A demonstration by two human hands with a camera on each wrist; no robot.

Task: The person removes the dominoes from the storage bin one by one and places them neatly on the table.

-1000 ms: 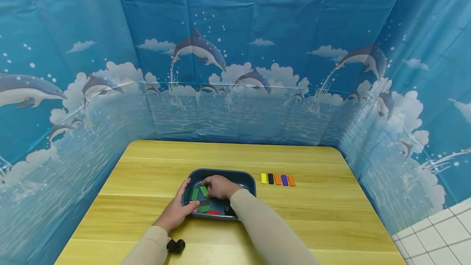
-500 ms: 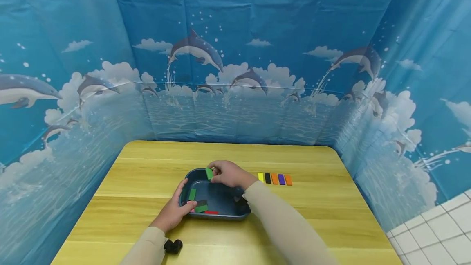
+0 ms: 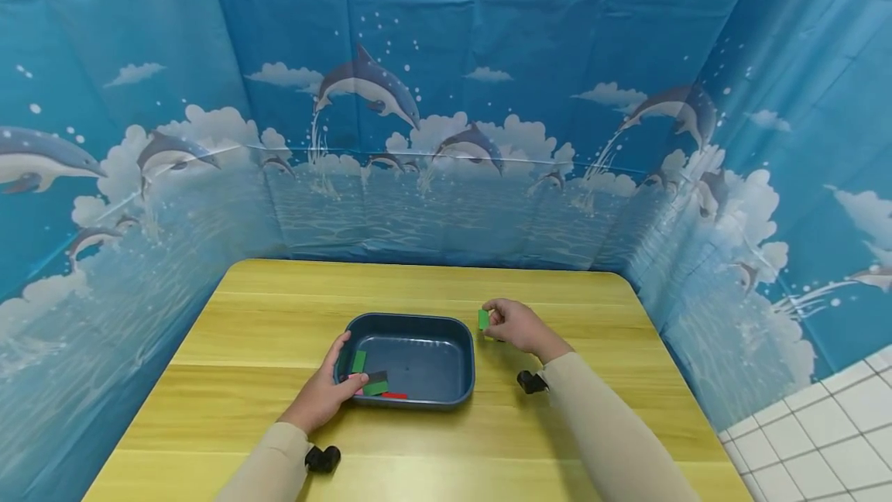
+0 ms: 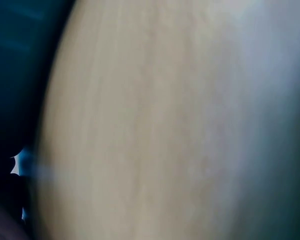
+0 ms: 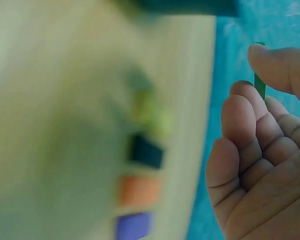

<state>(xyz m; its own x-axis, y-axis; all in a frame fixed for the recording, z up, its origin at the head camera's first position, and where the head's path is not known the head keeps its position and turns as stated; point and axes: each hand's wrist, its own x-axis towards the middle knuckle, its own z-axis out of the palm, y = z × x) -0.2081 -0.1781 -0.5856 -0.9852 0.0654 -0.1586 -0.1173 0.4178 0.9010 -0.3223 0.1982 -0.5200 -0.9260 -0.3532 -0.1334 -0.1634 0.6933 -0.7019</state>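
Note:
My right hand point(image 3: 521, 327) pinches a green domino point(image 3: 483, 320) by thumb and fingertips, just right of the dark blue plastic tub point(image 3: 418, 404). In the right wrist view the green domino point(image 5: 260, 86) shows its thin edge beside the thumb. Below this hand lies a yellow domino point(image 3: 490, 338), mostly hidden by it. My left hand point(image 3: 324, 393) holds the tub's front left corner, its thumb over the rim and a finger along the left side. Near that thumb, inside the tub, are green dominoes point(image 3: 358, 361), a red one point(image 3: 395, 396) and a partly covered pink one.
Black point(image 5: 146, 151), orange point(image 5: 139, 190) and purple point(image 5: 134, 226) dominoes lie in a row on the table, blurred in the right wrist view. The wooden table point(image 3: 279, 308) ends at a blue dolphin curtain point(image 3: 432, 215). Each wrist wears a small black camera point(image 3: 324, 459).
My right hand has lifted a green domino out of the tub and carried it right, over the left end of the row. My left hand has stayed at the tub's corner.

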